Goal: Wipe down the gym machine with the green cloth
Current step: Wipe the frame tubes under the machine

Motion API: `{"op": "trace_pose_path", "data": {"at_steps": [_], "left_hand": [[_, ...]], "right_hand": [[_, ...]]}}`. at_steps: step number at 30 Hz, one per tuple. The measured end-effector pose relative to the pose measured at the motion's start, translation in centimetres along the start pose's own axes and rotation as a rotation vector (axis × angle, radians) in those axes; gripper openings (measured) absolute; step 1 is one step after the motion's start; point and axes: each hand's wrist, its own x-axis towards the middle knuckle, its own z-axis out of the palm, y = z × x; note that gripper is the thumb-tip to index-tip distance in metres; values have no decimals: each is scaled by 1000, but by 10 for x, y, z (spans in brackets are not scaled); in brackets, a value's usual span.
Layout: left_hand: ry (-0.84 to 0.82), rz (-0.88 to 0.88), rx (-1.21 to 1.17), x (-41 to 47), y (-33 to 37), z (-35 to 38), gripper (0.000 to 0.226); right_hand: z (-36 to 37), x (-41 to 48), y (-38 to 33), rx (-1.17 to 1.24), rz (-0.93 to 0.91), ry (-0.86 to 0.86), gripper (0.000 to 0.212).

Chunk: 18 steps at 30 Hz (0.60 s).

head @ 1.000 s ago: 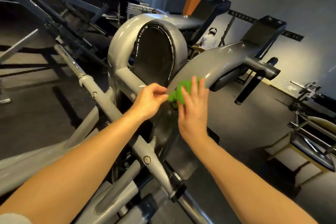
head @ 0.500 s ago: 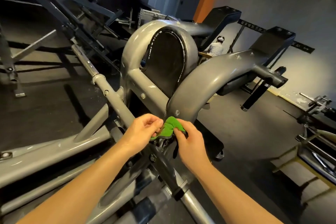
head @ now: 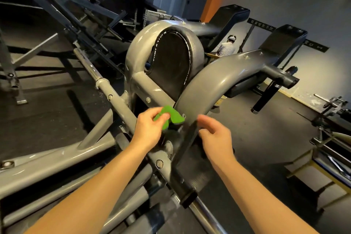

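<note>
Wiping the gym machine (head: 209,85)
Our left hand (head: 150,129) pinches the green cloth (head: 173,115); right hand (head: 216,137) loose, empty. Next we press it flat.

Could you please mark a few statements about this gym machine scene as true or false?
1. The left hand holds the green cloth. True.
2. Both hands grip the cloth. False: the right hand is apart from it, fingers loosely curled, holding nothing.
3. The cloth is near the lower end of the curved grey arm. True.
4. The cloth lies draped over the padding. False: it is below the black pad, in the left hand.
</note>
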Motion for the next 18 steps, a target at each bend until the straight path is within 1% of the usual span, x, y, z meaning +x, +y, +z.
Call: {"op": "trace_pose_path", "data": {"at_steps": [1, 2, 3, 4, 5, 8, 10, 13, 16, 18], "left_hand": [[91, 78, 75, 12, 3, 5, 14], [164, 157, 168, 23, 6, 11, 17], [207, 217, 246, 33, 9, 18, 22], [220, 251, 292, 42, 12, 27, 26], [189, 273, 307, 46, 14, 36, 29], [-5, 305, 269, 41, 16, 56, 40], [4, 344, 269, 36, 10, 61, 48], [65, 426, 304, 35, 5, 59, 44], [64, 508, 319, 36, -3, 62, 30], [53, 543, 292, 37, -12, 65, 22]], "right_hand": [[-4, 9, 2, 0, 12, 130, 51], [-9, 20, 3, 22, 44, 208, 50], [-12, 29, 5, 57, 92, 227, 54], [-14, 36, 5, 92, 133, 201, 61], [-13, 42, 7, 117, 157, 158, 66], [-5, 50, 9, 126, 150, 65, 72], [2, 51, 12, 146, 127, 62, 76], [6, 52, 14, 185, 76, 80, 75], [5, 51, 13, 133, 23, 92, 73], [6, 52, 16, 106, 25, 114, 74]]}}
